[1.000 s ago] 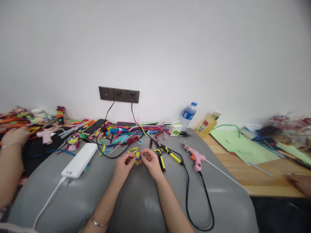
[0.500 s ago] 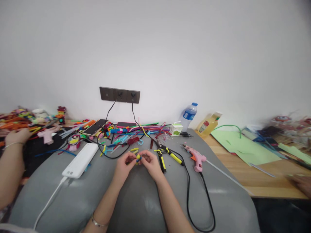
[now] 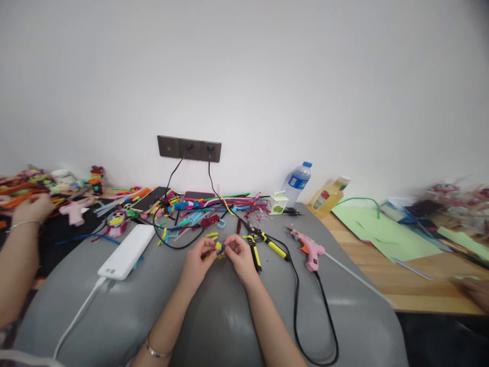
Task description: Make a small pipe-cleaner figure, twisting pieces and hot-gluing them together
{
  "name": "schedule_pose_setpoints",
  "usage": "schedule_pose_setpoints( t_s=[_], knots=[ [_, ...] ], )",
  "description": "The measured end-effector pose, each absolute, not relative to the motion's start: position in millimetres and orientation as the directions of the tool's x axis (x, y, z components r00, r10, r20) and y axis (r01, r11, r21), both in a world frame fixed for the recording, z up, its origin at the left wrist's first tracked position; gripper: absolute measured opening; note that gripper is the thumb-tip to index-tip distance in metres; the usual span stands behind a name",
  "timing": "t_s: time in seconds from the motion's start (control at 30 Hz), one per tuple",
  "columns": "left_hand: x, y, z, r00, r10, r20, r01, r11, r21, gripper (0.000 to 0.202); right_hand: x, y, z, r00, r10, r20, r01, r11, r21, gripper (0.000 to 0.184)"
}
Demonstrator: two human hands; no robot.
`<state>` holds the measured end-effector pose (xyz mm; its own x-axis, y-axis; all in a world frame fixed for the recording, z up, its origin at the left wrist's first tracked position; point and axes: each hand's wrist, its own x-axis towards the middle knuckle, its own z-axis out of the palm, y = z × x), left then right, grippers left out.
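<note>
Seeing somebody else's hand [image 3: 33, 210] far left, then a white power bank [image 3: 127, 252] on the grey table [image 3: 359, 331]. Pinching, with left hand [image 3: 196, 260], the yellow side of a tiny yellow-and-blue piece [image 3: 219, 247], kinda front and centre, and gripping its blue bit with right hand [image 3: 240, 256]. Got yellow-black pliers [image 3: 274, 245] just beside, then a pink glue gun [image 3: 312, 251] further right.

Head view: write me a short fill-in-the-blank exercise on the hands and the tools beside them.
1. The left hand and right hand hold a small yellow-and-____ piece between them.
2. The glue gun is coloured ____.
3. The handles of the pliers are black and ____.
4. The wearer's bracelet is on the ____ arm.

Missing words: blue; pink; yellow; left.
</note>
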<state>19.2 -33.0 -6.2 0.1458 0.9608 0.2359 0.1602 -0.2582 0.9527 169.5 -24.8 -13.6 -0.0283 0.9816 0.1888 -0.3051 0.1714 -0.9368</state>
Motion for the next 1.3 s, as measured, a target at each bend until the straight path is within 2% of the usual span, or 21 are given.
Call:
schedule_pose_setpoints(
  t_s=[0.1,0.2,0.4,0.77,1.0,1.1,1.17,1.23,1.3],
  knots=[
    [20,-32,-10,0.140,0.960,0.242,0.178,-0.265,0.948,0.017,170,-25,-12,-0.017,0.979,0.204,-0.305,0.189,-0.933,0.019],
    [19,-29,-15,0.126,0.943,0.308,0.282,-0.332,0.900,0.015,169,-25,-10,-0.024,0.977,0.212,-0.281,0.197,-0.939,0.018],
    [18,-25,-21,0.121,0.901,0.415,0.466,-0.421,0.778,0.017,165,-25,-12,-0.008,0.973,0.230,-0.120,0.228,-0.966,0.010],
    [19,-22,-26,0.163,0.886,0.435,0.526,-0.451,0.721,0.022,161,-24,-17,0.113,0.931,0.348,0.098,0.338,-0.936,0.011],
    [19,-27,-20,0.118,0.898,0.424,0.459,-0.428,0.779,0.015,162,-26,-14,0.043,0.934,0.355,0.084,0.351,-0.933,0.012],
    [17,-29,-17,0.057,0.911,0.408,0.346,-0.402,0.848,0.015,163,-27,-12,0.055,0.937,0.344,0.042,0.343,-0.939,0.010],
    [15,-29,-15,-0.024,0.930,0.368,0.224,-0.353,0.908,0.017,164,-29,-9,0.046,0.927,0.371,0.079,0.367,-0.927,0.013],
    [12,-28,-15,-0.125,0.941,0.314,0.116,-0.300,0.947,0.021,163,-32,-4,-0.054,0.904,0.425,0.166,0.427,-0.889,0.016],
    [9,-28,-16,-0.227,0.931,0.287,0.079,-0.276,0.958,0.023,160,-36,1,-0.235,0.860,0.453,0.262,0.505,-0.822,0.016]
  ],
)
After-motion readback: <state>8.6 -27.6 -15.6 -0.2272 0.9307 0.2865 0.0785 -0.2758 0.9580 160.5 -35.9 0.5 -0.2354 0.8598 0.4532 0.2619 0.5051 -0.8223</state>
